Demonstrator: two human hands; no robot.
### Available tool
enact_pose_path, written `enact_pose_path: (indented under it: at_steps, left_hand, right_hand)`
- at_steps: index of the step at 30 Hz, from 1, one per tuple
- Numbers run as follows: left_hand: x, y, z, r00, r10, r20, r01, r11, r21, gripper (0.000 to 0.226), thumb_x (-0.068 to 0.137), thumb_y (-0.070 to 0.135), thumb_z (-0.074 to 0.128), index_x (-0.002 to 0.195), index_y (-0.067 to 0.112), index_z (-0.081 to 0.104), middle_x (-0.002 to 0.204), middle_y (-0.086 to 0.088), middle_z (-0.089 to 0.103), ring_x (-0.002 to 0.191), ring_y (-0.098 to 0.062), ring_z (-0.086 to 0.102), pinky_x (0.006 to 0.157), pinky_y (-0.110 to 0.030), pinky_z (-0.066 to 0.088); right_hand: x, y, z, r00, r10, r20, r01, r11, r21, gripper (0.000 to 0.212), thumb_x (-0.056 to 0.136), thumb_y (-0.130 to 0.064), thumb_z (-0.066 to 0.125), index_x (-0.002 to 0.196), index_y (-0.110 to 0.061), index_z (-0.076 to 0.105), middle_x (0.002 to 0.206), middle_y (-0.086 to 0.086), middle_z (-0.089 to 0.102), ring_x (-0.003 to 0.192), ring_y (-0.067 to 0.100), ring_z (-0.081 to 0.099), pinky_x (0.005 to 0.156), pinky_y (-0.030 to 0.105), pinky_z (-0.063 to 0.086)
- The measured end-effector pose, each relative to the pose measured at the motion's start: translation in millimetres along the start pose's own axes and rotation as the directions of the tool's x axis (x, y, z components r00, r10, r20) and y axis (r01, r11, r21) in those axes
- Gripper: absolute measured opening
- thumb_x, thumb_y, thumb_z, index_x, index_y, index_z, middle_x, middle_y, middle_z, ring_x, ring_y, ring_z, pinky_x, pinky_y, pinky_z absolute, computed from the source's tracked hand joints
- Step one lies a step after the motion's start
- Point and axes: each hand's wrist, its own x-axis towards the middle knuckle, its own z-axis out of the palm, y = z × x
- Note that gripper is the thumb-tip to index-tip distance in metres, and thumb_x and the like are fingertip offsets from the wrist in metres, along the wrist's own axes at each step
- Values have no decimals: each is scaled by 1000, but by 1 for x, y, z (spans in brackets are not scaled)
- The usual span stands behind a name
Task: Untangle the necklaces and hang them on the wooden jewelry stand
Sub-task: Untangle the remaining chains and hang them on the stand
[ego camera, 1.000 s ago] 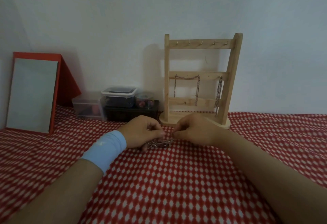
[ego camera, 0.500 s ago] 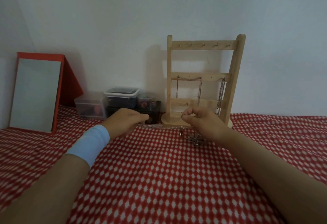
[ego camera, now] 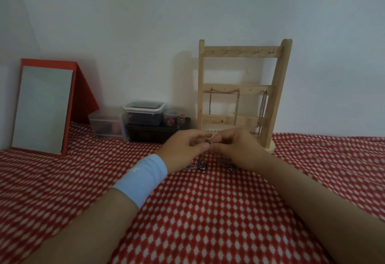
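Both grips meet fingertip to fingertip: left grip [ego camera: 183, 149] and right grip [ego camera: 237, 149] each pinch a bit of the necklace [ego camera: 201, 165]. Rest of it's pooled on the surface [ego camera: 208, 211] underneath, near the far edge by the wooden jewelry stand [ego camera: 241, 53].

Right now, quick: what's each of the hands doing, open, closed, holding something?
Left hand: closed, fingertips pinching the necklace.
Right hand: closed, pinching the necklace too, right against the other hand's fingertips.
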Motion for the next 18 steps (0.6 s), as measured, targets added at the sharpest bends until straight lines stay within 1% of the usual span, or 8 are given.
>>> enact_pose_path:
  at_steps: [2, 4, 7, 9, 11, 14, 16, 18]
  left_hand:
    - [-1, -7, 5, 1000, -26, -14, 24, 996, -89, 32, 89, 19, 69, 118, 33, 66, 106, 12, 70, 103, -4, 66, 100, -30, 50]
    - [-2, -14, 3, 998, -56, 2, 56, 986, -157, 26, 87, 16, 72, 104, 36, 69, 98, 10, 74, 92, -7, 70, 94, -32, 55]
    - [-4, -21, 0, 998, -16, -58, 12, 998, -59, 22, 87, 16, 72, 93, 37, 73, 94, 14, 74, 91, -4, 69, 92, -25, 54]
    - [-5, -25, 1, 992, 15, -124, -18, 1000, -25, 19, 88, 17, 71, 93, 35, 74, 93, 14, 74, 92, -2, 67, 90, -24, 52]
    - [-6, -26, 4, 991, -5, -137, -8, 995, -96, 15, 89, 16, 69, 94, 28, 75, 88, 11, 74, 86, -3, 68, 85, -23, 54]
    - [-7, -22, 9, 991, -99, -87, 67, 947, -314, 12, 93, 10, 63, 96, 14, 74, 74, 5, 72, 68, -9, 66, 70, -21, 55]
    - [-6, -20, 9, 985, -146, -88, 106, 930, -353, 14, 94, 9, 60, 97, 10, 73, 64, 10, 67, 56, -2, 59, 57, -16, 49]
    - [-6, -19, 10, 979, -175, -103, 129, 928, -349, 16, 94, 7, 58, 95, 12, 73, 57, 14, 63, 47, 5, 53, 50, -13, 42]
  right_hand:
    - [-1, 0, 1, 1000, -6, 6, 6, 1000, 3, 10, 89, -20, 76, 84, -28, 78, 84, -12, 77, 79, 3, 72, 78, 22, 59]
    - [-1, 0, 3, 1000, 23, 17, -23, 999, 31, 7, 88, -21, 77, 83, -25, 79, 82, -10, 77, 75, 3, 72, 77, 23, 59]
    - [-1, 0, 5, 994, 90, 62, -95, 992, 84, 8, 91, -23, 75, 85, -19, 78, 70, -7, 74, 60, 3, 65, 64, 18, 54]
    - [-1, 0, 7, 990, 117, 77, -125, 986, 113, 14, 94, -27, 70, 90, -16, 78, 64, -10, 71, 55, -1, 60, 60, 15, 49]
    - [-2, 0, 9, 992, 114, 45, -119, 986, 120, 16, 95, -30, 69, 91, -18, 79, 69, -13, 73, 62, -4, 64, 63, 12, 49]
    - [-1, 1, 11, 998, 51, -21, -50, 998, 42, 10, 91, -32, 73, 89, -24, 80, 85, -12, 77, 80, 1, 71, 77, 18, 57]
    - [0, 3, 12, 999, 26, -43, -25, 1000, 17, 7, 89, -31, 76, 90, -25, 80, 87, -13, 77, 82, 1, 71, 80, 21, 58]
    - [-1, 3, 14, 998, 34, -56, -31, 998, 56, 9, 89, -31, 76, 90, -24, 81, 86, -13, 77, 82, 0, 71, 77, 17, 57]
